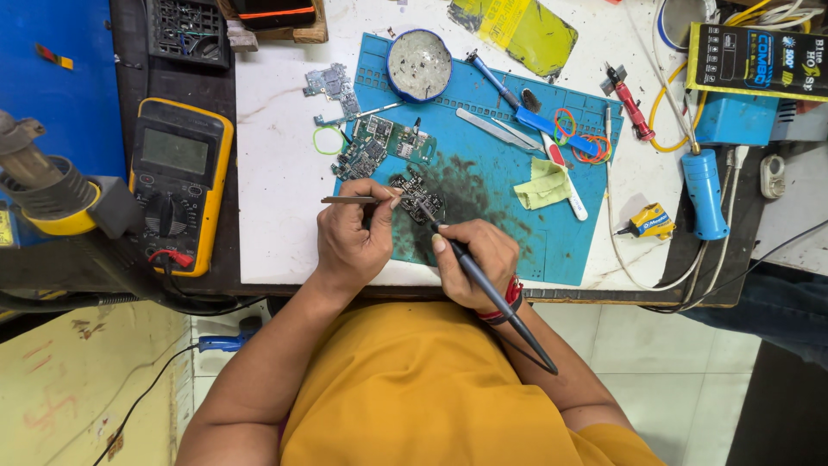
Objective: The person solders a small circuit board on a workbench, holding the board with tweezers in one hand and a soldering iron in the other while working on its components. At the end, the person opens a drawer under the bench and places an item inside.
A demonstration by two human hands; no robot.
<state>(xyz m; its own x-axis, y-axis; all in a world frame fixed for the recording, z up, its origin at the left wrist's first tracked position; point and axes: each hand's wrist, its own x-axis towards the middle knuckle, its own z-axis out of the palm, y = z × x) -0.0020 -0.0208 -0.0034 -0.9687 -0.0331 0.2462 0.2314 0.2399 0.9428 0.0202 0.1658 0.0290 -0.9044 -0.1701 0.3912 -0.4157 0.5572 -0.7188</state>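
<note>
A small dark circuit board (pixel 420 197) lies on the blue work mat (pixel 483 216), which is blackened around it. My left hand (pixel 352 237) pinches metal tweezers (pixel 349 200) whose tips reach the board's left edge. My right hand (pixel 477 261) grips a dark soldering iron (pixel 492 293) like a pen, its tip touching the board. The iron's handle and cord run back over my yellow shirt. Further green circuit boards (pixel 379 142) sit just beyond on the mat.
A yellow multimeter (pixel 179 185) lies at the left, a hot-air nozzle (pixel 39 185) beyond it. A round tin (pixel 419 65), blue-handled tools (pixel 526 103), rubber bands (pixel 586 142), a yellow cloth (pixel 542 185), a blue handpiece (pixel 705 194) and cables crowd the back and right.
</note>
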